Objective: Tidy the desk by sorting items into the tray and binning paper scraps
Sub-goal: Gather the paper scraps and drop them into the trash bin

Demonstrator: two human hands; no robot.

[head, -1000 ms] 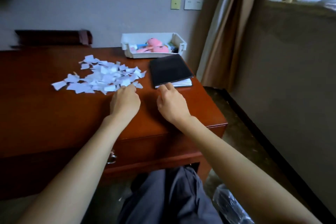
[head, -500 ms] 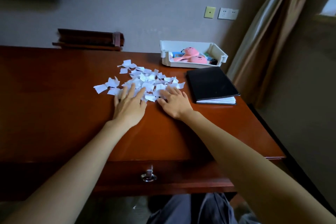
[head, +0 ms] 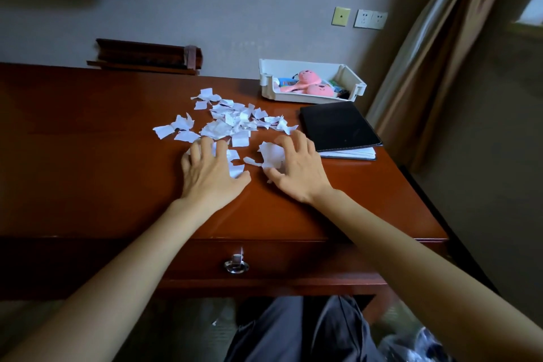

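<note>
Head view: both hands work the near edge of the paper scraps scattered mid-desk. Left hand lies palm down, fingers bent claw-like over several scraps, thumb spread toward 3 o'clock. Right hand curls its fingers round a white clump of scraps. Most pieces lie loose at 12 o'clock from the hands. Black notebook sits at 3 o'clock of the pile, white tray holding pink toys at 1 o'clock

Grey wall with sockets, tan curtain, red-brown wooden desk, dim light.
</note>
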